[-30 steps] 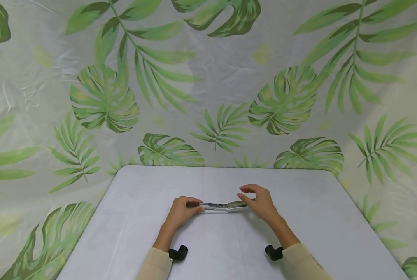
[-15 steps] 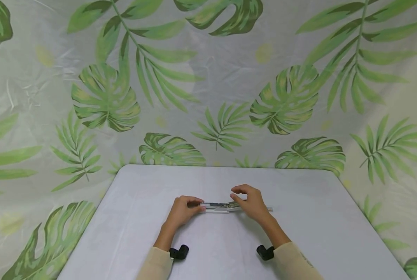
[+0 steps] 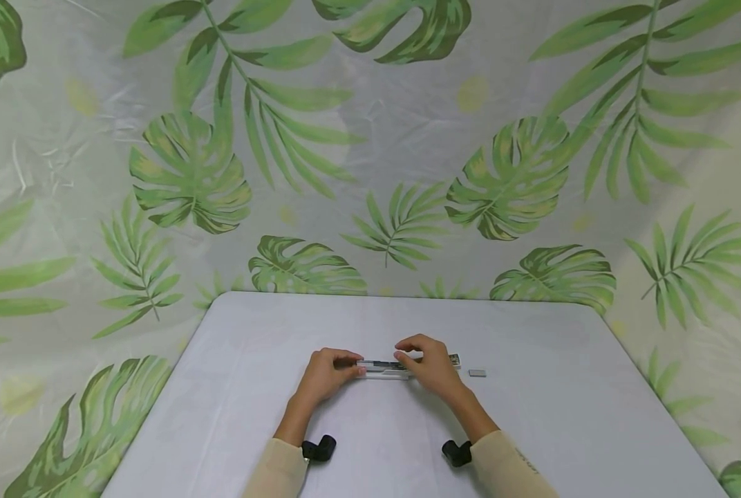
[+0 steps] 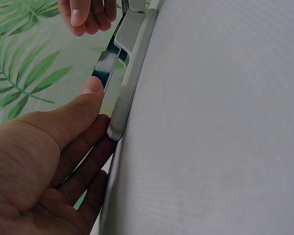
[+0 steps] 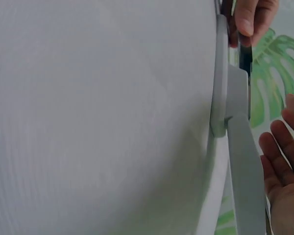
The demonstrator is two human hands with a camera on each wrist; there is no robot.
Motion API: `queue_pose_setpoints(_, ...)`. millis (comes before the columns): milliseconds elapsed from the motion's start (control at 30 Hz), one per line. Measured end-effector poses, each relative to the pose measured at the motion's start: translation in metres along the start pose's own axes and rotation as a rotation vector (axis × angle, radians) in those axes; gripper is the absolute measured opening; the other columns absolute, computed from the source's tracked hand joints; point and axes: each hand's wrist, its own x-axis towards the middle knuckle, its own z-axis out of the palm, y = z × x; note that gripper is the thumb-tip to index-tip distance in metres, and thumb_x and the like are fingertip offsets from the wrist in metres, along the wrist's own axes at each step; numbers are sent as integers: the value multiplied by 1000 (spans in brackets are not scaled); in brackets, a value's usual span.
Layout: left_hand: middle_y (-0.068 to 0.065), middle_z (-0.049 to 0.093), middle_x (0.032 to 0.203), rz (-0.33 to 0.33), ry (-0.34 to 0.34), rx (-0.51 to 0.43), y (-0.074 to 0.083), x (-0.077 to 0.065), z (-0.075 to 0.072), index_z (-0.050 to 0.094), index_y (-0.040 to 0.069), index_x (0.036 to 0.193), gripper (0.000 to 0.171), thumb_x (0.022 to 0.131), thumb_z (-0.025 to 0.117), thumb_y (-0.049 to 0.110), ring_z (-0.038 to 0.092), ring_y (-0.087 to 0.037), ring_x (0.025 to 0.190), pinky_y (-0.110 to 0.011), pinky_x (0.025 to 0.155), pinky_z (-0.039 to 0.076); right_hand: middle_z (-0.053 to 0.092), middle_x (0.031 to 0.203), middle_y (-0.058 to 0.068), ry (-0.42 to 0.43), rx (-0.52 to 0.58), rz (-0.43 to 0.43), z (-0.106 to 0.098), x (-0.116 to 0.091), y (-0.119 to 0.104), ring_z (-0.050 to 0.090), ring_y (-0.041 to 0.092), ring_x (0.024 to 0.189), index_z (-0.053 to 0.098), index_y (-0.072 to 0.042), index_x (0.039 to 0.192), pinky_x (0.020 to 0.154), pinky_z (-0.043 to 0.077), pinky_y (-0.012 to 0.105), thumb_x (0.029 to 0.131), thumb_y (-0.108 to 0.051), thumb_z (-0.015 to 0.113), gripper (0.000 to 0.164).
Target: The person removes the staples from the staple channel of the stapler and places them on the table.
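A white and grey stapler (image 3: 388,375) lies on the table, its top cover (image 5: 245,161) swung back to the right and its dark metal rail (image 4: 106,62) exposed. My left hand (image 3: 328,375) holds the stapler's left end, thumb on the rail and fingers at the base's end. My right hand (image 3: 437,366) is over the hinge side with loosely bent fingers; in the right wrist view nothing shows between its fingers and thumb. A small grey block that looks like a strip of staples (image 3: 477,373) lies right of the stapler.
The white table (image 3: 283,325) has rounded far corners. Behind it hangs a leaf-patterned curtain (image 3: 408,152). A small black camera is strapped at each wrist, below beige sleeves (image 3: 509,465).
My right hand has moved left along the stapler, uncovering the cover's end and the grey block on the table. My left hand has kept its hold in place.
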Motion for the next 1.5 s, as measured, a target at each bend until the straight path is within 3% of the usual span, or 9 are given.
queue_pose_setpoints(367, 7, 80, 104, 28, 1, -6, 0, 0, -1, 83, 26, 104, 21, 86, 84, 38, 71, -21, 112, -48, 99, 54, 76, 100, -5, -43, 15, -39, 21, 2, -6, 71, 18, 101, 79, -16, 102, 90, 59, 42, 92, -19, 80, 10)
queue_pose_setpoints(600, 7, 80, 104, 34, -3, -1, 0, -1, 0, 83, 26, 102, 19, 86, 85, 36, 72, -20, 111, -47, 99, 55, 75, 100, -4, -74, -35, -79, 33, 1, -7, 70, 15, 97, 80, -16, 98, 85, 59, 32, 93, -21, 79, 7)
queue_pose_setpoints(933, 7, 80, 102, 35, 8, -3, 3, -2, -1, 83, 25, 102, 20, 85, 86, 36, 73, -19, 108, -46, 96, 56, 75, 96, 1, -87, -108, -146, 38, 3, -8, 72, 19, 95, 81, -10, 93, 87, 59, 38, 93, -16, 78, 6)
queue_pose_setpoints(1267, 7, 80, 103, 41, 12, 13, 0, 1, 1, 83, 25, 103, 23, 85, 85, 38, 73, -19, 107, -44, 95, 56, 75, 96, 1, -97, -179, -132, 43, 5, -11, 69, 21, 96, 82, -11, 91, 88, 57, 42, 93, -16, 77, 7)
queue_pose_setpoints(1500, 7, 80, 103, 44, 10, 11, 0, -1, 1, 83, 25, 103, 22, 85, 85, 37, 72, -21, 110, -47, 98, 55, 75, 97, 1, -70, -159, -135, 45, 2, -14, 68, 22, 97, 81, -11, 87, 87, 56, 43, 91, -17, 79, 8)
